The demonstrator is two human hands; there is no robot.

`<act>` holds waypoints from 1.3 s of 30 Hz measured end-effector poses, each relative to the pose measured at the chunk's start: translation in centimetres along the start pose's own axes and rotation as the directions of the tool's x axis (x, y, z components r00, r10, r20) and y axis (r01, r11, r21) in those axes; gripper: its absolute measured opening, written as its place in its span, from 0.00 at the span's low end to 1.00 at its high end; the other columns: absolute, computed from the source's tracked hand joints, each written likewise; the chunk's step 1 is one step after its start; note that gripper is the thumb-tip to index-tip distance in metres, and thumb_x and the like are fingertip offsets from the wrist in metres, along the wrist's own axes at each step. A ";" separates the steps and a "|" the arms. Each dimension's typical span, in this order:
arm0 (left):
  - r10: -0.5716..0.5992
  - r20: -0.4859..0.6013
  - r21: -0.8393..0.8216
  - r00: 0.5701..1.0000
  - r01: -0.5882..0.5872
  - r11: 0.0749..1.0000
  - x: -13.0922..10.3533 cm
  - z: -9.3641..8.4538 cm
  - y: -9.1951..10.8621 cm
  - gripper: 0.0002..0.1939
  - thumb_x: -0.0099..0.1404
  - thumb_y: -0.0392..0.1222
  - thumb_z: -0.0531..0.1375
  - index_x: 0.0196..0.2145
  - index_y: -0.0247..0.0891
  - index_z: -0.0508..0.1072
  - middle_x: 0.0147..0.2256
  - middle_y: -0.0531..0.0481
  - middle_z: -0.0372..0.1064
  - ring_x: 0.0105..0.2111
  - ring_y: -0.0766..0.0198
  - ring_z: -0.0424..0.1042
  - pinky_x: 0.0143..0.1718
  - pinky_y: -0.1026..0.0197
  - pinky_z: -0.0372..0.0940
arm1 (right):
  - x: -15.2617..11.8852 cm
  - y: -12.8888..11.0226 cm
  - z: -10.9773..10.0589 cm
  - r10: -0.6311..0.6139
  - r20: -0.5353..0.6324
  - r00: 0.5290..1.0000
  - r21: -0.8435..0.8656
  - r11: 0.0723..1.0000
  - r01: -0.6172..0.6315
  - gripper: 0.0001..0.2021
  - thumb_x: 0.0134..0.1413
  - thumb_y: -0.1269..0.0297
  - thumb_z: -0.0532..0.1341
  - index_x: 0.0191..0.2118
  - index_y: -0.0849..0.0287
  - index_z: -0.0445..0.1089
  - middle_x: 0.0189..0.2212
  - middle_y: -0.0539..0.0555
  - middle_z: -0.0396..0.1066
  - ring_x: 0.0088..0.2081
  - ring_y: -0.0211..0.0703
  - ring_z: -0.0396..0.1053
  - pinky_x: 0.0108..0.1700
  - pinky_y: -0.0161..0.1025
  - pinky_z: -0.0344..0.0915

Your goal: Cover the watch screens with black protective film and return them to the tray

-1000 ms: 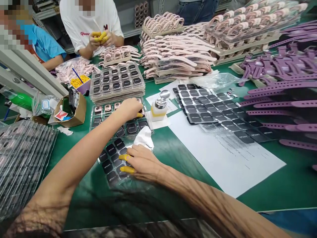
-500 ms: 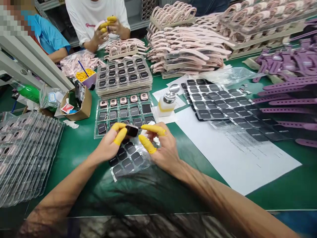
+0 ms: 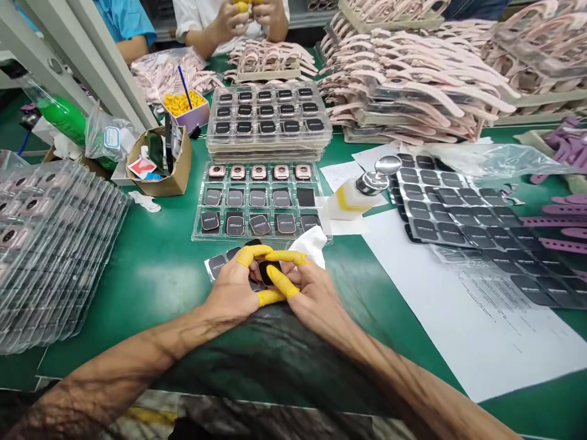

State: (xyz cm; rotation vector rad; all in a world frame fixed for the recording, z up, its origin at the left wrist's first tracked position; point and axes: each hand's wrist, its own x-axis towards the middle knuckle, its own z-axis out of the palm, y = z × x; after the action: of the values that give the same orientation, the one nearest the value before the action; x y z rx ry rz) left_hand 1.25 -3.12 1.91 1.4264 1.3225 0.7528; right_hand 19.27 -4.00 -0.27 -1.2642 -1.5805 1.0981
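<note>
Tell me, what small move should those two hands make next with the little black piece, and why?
Probably press it flat with the thumbs. Both hands, left and right, pinch the black piece between yellow-capped fingertips, just above the sheet of black squares and short of the open tray. It looks held for fitting, though what sits on its face is hidden.

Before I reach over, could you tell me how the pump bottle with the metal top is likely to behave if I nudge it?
The pump bottle looks squat with a broad metal dish on top, so probably top-heavy and apt to tip. It stands on loose paper, so it may slide. The yellowish liquid inside could slosh.
</note>
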 end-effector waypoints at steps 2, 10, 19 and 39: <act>0.009 -0.040 0.042 0.999 -0.008 0.999 -0.3 0.3 0.1 0.31 0.51 0.40 0.76 0.52 0.46 0.73 0.41 0.51 0.77 0.38 0.59 0.75 0.46 0.53 0.72 | -0.2 -0.1 0.4 0.061 -0.008 0.998 0.018 0.998 -0.061 0.11 0.63 0.54 0.65 0.31 0.52 0.69 0.26 0.47 0.71 0.26 0.41 0.73 0.29 0.39 0.75; 0.003 0.036 -0.206 0.999 0.005 0.979 0.2 0.1 -0.8 0.30 0.51 0.45 0.79 0.50 0.42 0.78 0.41 0.47 0.81 0.42 0.54 0.81 0.52 0.48 0.77 | -0.5 0.2 0.6 0.088 -0.131 0.987 0.108 0.991 -0.074 0.10 0.58 0.51 0.70 0.40 0.49 0.76 0.32 0.49 0.75 0.30 0.44 0.77 0.33 0.43 0.79; -0.002 -0.008 -0.117 1.000 0.001 0.993 -0.2 0.1 0.0 0.24 0.49 0.40 0.77 0.45 0.41 0.81 0.34 0.51 0.83 0.37 0.56 0.83 0.48 0.52 0.80 | -0.6 -0.6 0.3 -0.095 -0.244 0.965 -0.065 0.995 0.082 0.03 0.60 0.57 0.69 0.39 0.44 0.80 0.45 0.54 0.73 0.34 0.45 0.76 0.21 0.40 0.71; -0.139 0.076 -0.372 0.987 0.157 0.915 1.7 -1.0 -0.8 0.29 0.46 0.33 0.76 0.47 0.40 0.76 0.34 0.51 0.80 0.33 0.62 0.80 0.41 0.56 0.77 | 1.5 1.3 -6.6 -0.348 -0.014 0.937 -0.732 0.643 0.228 0.10 0.61 0.70 0.61 0.36 0.49 0.79 0.42 0.54 0.79 0.27 0.42 0.71 0.23 0.40 0.58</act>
State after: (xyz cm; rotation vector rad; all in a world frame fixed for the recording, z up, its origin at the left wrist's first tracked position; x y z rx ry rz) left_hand 0.42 -1.28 1.14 1.0187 1.1588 0.8155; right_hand 25.67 -1.48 0.48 -1.4563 -2.0958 0.1181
